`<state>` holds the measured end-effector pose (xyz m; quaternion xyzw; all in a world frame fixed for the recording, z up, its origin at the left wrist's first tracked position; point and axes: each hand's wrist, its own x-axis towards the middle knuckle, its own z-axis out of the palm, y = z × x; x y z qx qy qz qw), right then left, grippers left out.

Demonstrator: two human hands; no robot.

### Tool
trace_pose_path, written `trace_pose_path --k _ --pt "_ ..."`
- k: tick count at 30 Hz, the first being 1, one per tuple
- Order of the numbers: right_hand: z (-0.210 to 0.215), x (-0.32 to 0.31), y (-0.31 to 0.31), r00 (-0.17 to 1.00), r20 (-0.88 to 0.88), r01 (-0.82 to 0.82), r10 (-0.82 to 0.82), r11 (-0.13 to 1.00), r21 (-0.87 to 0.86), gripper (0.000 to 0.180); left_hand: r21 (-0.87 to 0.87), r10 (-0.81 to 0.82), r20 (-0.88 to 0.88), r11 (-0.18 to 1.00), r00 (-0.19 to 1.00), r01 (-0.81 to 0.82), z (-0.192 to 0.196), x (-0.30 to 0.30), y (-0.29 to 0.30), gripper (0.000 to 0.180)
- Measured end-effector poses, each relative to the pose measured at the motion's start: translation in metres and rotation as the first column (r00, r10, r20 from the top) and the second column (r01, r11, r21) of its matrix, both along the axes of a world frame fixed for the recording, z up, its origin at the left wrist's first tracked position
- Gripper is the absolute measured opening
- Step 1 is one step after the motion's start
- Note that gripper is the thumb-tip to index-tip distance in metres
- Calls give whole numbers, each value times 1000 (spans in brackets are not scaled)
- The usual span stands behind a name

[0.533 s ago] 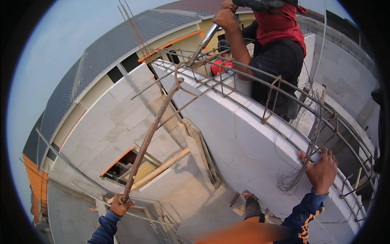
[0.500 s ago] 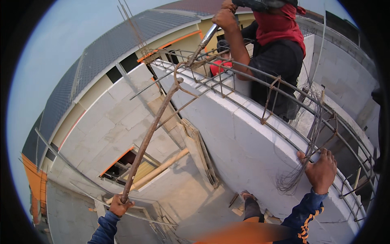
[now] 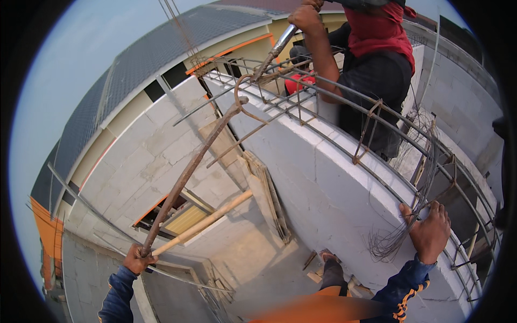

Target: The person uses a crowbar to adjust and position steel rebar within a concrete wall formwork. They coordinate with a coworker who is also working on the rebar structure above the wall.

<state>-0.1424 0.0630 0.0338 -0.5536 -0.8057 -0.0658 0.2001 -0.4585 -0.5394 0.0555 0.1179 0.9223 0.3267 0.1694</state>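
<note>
The person's left hand (image 3: pixel 139 259) hangs out to the left of the grey wall (image 3: pixel 301 161), closed around the lower end of a rusty rod (image 3: pixel 191 171). The rod rises from that fist toward the wall, its upper end beside a bent steel loop (image 3: pixel 237 89) near the wall's far top edge. The right hand (image 3: pixel 430 232) is open, resting on the wall's top edge near its close end, the thumb against a bundle of thin wire (image 3: pixel 389 243) that droops down the wall's near face. Above the wall's far part, another person's hand (image 3: pixel 306 19) grips a metal pipe (image 3: pixel 284 40) that slants down to the steel cage (image 3: pixel 356 160).

Compared with half a second ago, the left hand is farther out from the wall and the rod leans lower; the right hand keeps its place on the wall.

The cage runs along the wall's top, close beside the right hand. Left of the wall, open air surrounds most of the rod. In this view a wooden pole (image 3: pixel 202 222) passes just beside the left fist, and boards (image 3: pixel 269 202) stand between pole and wall. How far behind the fist the pole lies cannot be told.
</note>
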Motion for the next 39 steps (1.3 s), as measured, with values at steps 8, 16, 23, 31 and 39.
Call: trace_pose_path --k 8,16,23,31,39 --pt "3 -3 -4 999 49 7 -7 1000 -9 94 219 -31 -19 975 999 34 -148 24 49 43" --pt "0 -3 -1 997 73 -1 0 1000 23 92 -55 -79 -172 996 982 70 -1 -40 -12 37" --pt "0 -2 -2 999 39 -30 29 999 19 85 62 -95 -118 993 988 103 -71 -9 19 40" --pt "-7 -1 1 997 78 -29 19 991 127 86 178 71 -333 984 940 -11 -174 13 62 37" --pt "-7 -1 -1 997 71 -52 39 981 186 89 160 132 -457 985 880 -65 -214 61 101 35"
